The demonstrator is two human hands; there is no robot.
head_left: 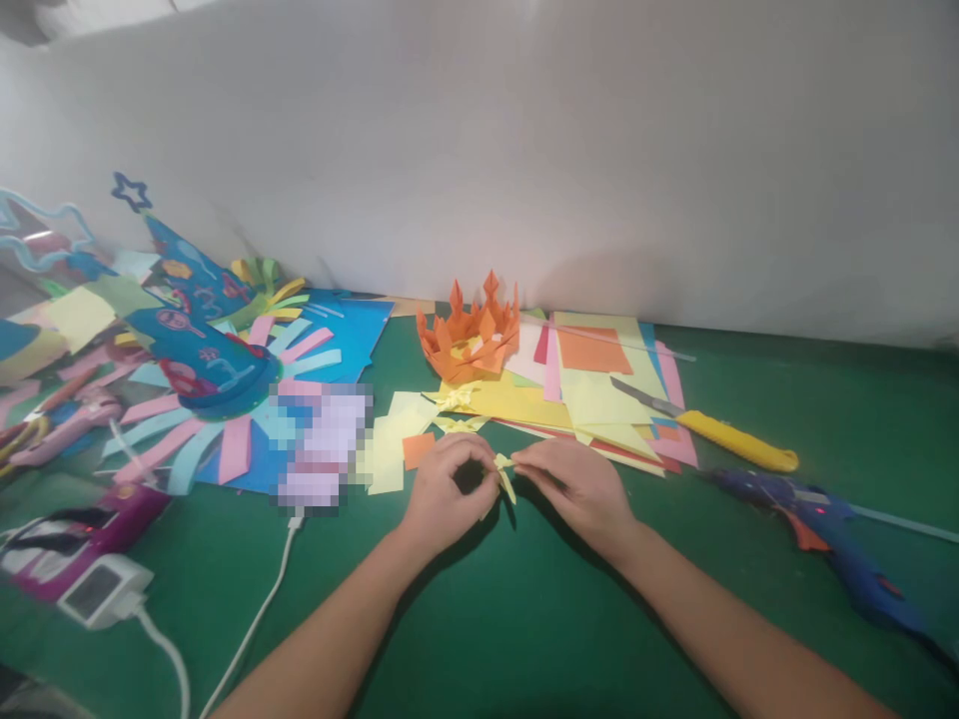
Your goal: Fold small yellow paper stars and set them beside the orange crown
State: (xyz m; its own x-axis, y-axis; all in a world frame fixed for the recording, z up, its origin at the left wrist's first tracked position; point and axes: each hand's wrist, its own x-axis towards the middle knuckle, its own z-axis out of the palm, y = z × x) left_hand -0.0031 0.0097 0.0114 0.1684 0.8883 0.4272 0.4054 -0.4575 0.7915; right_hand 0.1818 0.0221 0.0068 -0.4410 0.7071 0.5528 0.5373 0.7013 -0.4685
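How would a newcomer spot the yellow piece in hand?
On the green table, find the left hand and right hand, nearly meeting. Between them is the small yellow piece. Unlike the folded pieces just beyond, this one is held.

Fingers of the left hand and right hand covered parts of the small yellow paper piece, its folds too fine to make out. Both forearms ran off past the near edge of the table, itself out of view. Toward the table's left edge, coarse blocks blurred a lilac object, and a pale blue star outline was cut off. Near the far edge, the orange crown hid some sheets. Toward the right edge, the blue glue gun's cord and stick were cropped.
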